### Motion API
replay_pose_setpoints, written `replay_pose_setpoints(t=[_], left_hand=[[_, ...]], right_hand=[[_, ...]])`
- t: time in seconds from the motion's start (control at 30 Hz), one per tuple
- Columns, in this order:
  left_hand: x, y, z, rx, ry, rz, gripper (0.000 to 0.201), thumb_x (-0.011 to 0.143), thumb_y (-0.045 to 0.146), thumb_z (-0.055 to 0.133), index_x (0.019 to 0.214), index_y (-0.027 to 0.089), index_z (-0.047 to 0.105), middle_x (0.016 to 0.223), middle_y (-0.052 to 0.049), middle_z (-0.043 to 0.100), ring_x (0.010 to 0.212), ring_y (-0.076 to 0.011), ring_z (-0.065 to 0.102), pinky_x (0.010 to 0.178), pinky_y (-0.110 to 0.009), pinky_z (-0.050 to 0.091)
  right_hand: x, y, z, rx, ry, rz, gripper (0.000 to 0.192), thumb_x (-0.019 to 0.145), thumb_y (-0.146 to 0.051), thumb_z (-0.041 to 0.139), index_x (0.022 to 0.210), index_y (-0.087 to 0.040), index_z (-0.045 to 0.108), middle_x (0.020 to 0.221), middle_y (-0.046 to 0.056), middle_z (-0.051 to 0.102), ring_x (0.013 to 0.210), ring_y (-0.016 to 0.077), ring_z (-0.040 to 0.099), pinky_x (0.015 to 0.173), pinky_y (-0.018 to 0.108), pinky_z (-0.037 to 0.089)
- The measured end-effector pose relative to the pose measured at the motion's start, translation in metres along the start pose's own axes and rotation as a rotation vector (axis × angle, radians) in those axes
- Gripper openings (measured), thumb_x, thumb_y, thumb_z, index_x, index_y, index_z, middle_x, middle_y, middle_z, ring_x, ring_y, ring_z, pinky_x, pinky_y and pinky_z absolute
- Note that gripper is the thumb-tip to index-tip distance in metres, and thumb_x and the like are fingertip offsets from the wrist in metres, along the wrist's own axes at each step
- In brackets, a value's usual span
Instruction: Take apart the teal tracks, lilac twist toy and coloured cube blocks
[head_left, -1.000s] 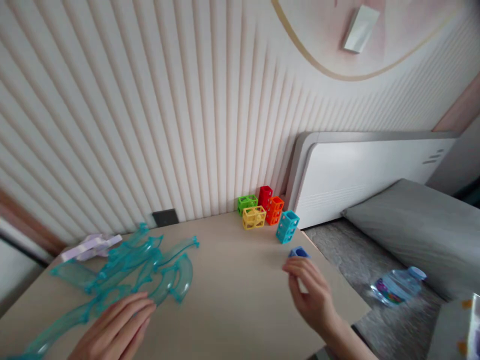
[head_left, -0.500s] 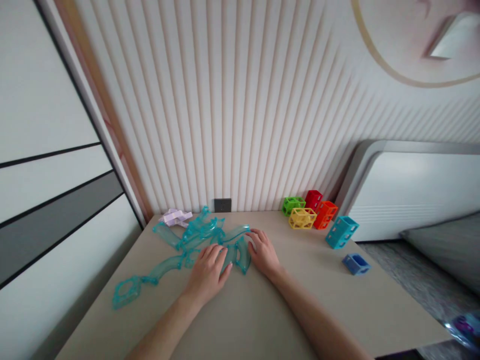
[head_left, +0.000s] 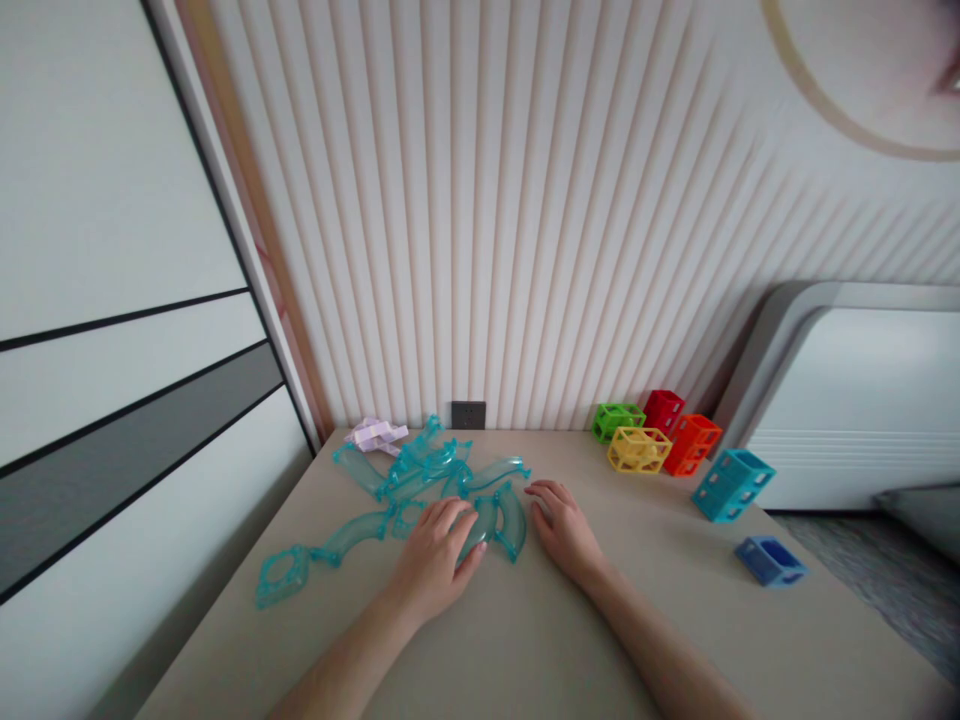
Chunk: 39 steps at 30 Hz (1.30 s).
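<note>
A heap of clear teal curved track pieces (head_left: 420, 480) lies on the beige table (head_left: 675, 620). My left hand (head_left: 435, 555) rests flat on the near edge of the heap, fingers over one curved piece (head_left: 480, 520). My right hand (head_left: 566, 530) lies palm down on the table just right of another curved piece (head_left: 516, 520), fingers spread, holding nothing. A teal square frame piece (head_left: 281, 575) sits at the heap's left end.
Lattice cubes stand at the back right: green (head_left: 616, 420), yellow (head_left: 639, 449), red (head_left: 664, 410), orange (head_left: 691, 444), teal (head_left: 733, 484). A small blue cube (head_left: 771, 560) lies nearer. Pale purple pieces (head_left: 379, 434) and a dark wall socket (head_left: 468, 414) are by the ribbed wall.
The view swung left from the cubes to the track heap. My right hand left the blue cube and moved beside the heap; both hands have settled there, barely shifting in the last half second.
</note>
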<state>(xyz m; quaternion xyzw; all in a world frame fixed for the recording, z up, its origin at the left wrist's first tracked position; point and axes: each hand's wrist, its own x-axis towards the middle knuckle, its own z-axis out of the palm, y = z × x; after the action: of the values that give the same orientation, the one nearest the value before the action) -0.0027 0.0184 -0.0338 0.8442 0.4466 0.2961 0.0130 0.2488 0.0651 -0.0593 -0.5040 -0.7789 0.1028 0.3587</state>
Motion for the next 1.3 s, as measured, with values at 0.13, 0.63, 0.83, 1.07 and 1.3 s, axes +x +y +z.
replay_pose_setpoints(t=[0.13, 0.63, 0.83, 1.07, 1.3], left_hand=[[-0.001, -0.002, 0.002, 0.001, 0.005, -0.029, 0.031, 0.095, 0.031, 0.052, 0.122, 0.021, 0.064, 0.123, -0.012, 0.064, 0.119, -0.0302, 0.059, 0.102, -0.05, 0.05], [-0.009, -0.01, 0.017, 0.12, -0.026, -0.017, 0.029, 0.09, 0.022, 0.056, 0.117, 0.021, 0.066, 0.135, -0.013, 0.055, 0.126, -0.0317, 0.056, 0.103, -0.049, 0.052], [-0.011, -0.01, 0.021, 0.136, 0.002, 0.01, 0.028, 0.091, 0.021, 0.055, 0.116, 0.021, 0.066, 0.138, -0.013, 0.054, 0.127, -0.0318, 0.055, 0.104, -0.049, 0.052], [-0.01, -0.006, 0.019, 0.073, 0.044, 0.088, 0.025, 0.093, 0.022, 0.053, 0.114, 0.025, 0.066, 0.137, -0.01, 0.054, 0.132, -0.0303, 0.051, 0.106, -0.05, 0.05], [-0.011, 0.003, 0.024, 0.004, 0.031, 0.143, 0.025, 0.092, 0.02, 0.055, 0.113, 0.028, 0.067, 0.136, -0.006, 0.057, 0.131, -0.0282, 0.053, 0.104, -0.048, 0.052]], right_hand=[[0.006, 0.003, 0.002, -0.065, 0.032, -0.03, 0.031, 0.092, -0.014, 0.048, 0.116, -0.019, 0.066, 0.121, 0.012, 0.064, 0.115, 0.0254, 0.06, 0.103, 0.045, 0.048], [0.03, 0.014, 0.012, -0.174, -0.034, -0.03, 0.046, 0.09, -0.013, 0.05, 0.136, -0.017, 0.056, 0.139, 0.015, 0.055, 0.129, 0.026, 0.052, 0.112, 0.044, 0.042], [0.018, 0.0, 0.002, -0.23, -0.032, -0.095, 0.042, 0.09, -0.011, 0.05, 0.131, -0.019, 0.058, 0.137, 0.014, 0.056, 0.127, 0.0257, 0.053, 0.109, 0.043, 0.044], [-0.028, 0.022, -0.076, -0.446, 0.273, -0.056, 0.03, 0.094, -0.018, 0.05, 0.12, -0.021, 0.064, 0.124, 0.012, 0.065, 0.117, 0.0277, 0.059, 0.101, 0.046, 0.048], [-0.049, 0.071, -0.177, -0.732, 0.506, 0.086, 0.027, 0.095, -0.026, 0.048, 0.113, -0.018, 0.066, 0.111, 0.013, 0.069, 0.103, 0.0288, 0.062, 0.095, 0.045, 0.05]])
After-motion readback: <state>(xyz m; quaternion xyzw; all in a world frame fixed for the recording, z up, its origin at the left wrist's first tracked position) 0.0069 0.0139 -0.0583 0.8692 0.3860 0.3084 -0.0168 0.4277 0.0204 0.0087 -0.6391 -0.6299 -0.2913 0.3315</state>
